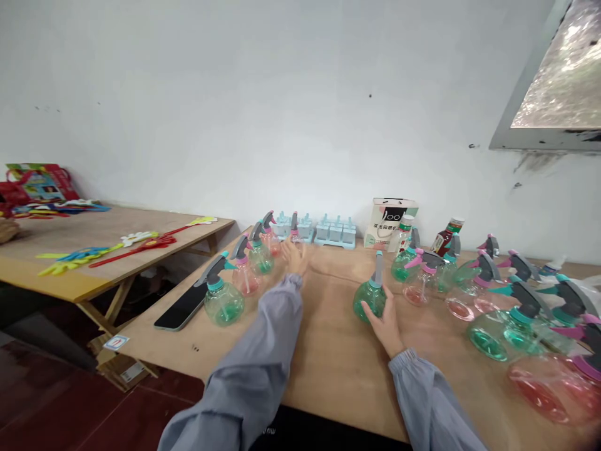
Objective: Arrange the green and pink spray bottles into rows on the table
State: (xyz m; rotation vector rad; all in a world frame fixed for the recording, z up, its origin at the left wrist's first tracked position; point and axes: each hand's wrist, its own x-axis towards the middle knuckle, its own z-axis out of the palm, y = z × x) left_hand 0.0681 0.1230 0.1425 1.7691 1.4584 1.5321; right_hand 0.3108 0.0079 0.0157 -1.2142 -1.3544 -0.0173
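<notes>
My left hand (295, 258), slightly blurred, reaches to the back left of the table with its fingers around a pink spray bottle (294, 232); most of that bottle's body is hidden behind the hand. My right hand (385, 318) grips the round body of a green spray bottle (367, 294), which stands upright on the table. Left of my left arm, a row of spray bottles alternates in colour: a green one (224, 304) in front, then a pink one (245, 275), another green one (261, 255) and a pink one (271, 241) behind.
Several green and pink spray bottles (511, 326) crowd the right side. A phone (181, 307) lies at the left edge. Pale blue popsicle moulds (335, 233), a paper bag (387, 225) and labelled bottles (446, 237) stand along the wall. Another table (154, 219) holds colourful hand-shaped toys (136, 250).
</notes>
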